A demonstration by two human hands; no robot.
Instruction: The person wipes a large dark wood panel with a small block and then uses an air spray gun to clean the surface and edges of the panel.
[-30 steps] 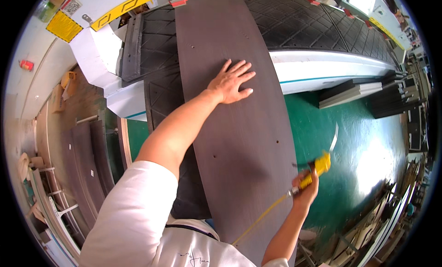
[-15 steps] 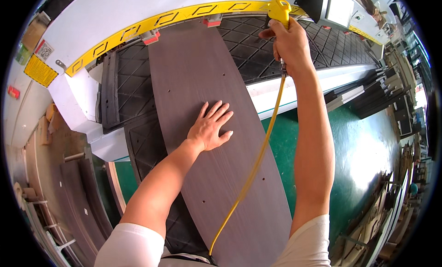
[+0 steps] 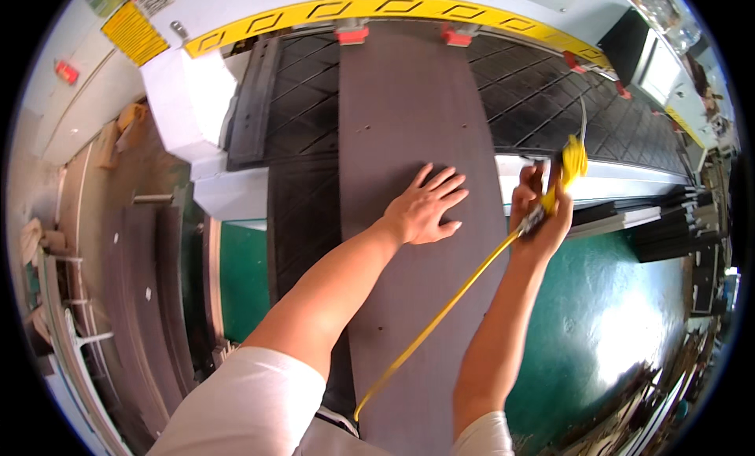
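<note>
My left hand (image 3: 423,207) lies flat with spread fingers on a long dark grey-brown board (image 3: 413,102) that has small drilled holes. My right hand (image 3: 543,220), slightly blurred, is wrapped round a yellow air blow gun (image 3: 572,166) just right of the board. From the gun's metal fitting a yellow hose (image 3: 440,318) runs down across the board toward my waist. The gun's thin nozzle (image 3: 583,118) points away from me, over the black machine bed. At its far end the board passes between two red-tipped clamps (image 3: 351,35) under the machine's front.
A white machine with a yellow striped bar (image 3: 362,9) spans the far side. Its black grooved bed (image 3: 543,86) supports the board. Dark panels (image 3: 138,291) stand at left; stacked strips (image 3: 621,218) lie at right above a green floor (image 3: 598,299). More boards lean at lower right.
My right hand has lowered the blow gun from near the striped bar to beside the board's right edge. My view has swung left; my left hand remains flat on the board.
</note>
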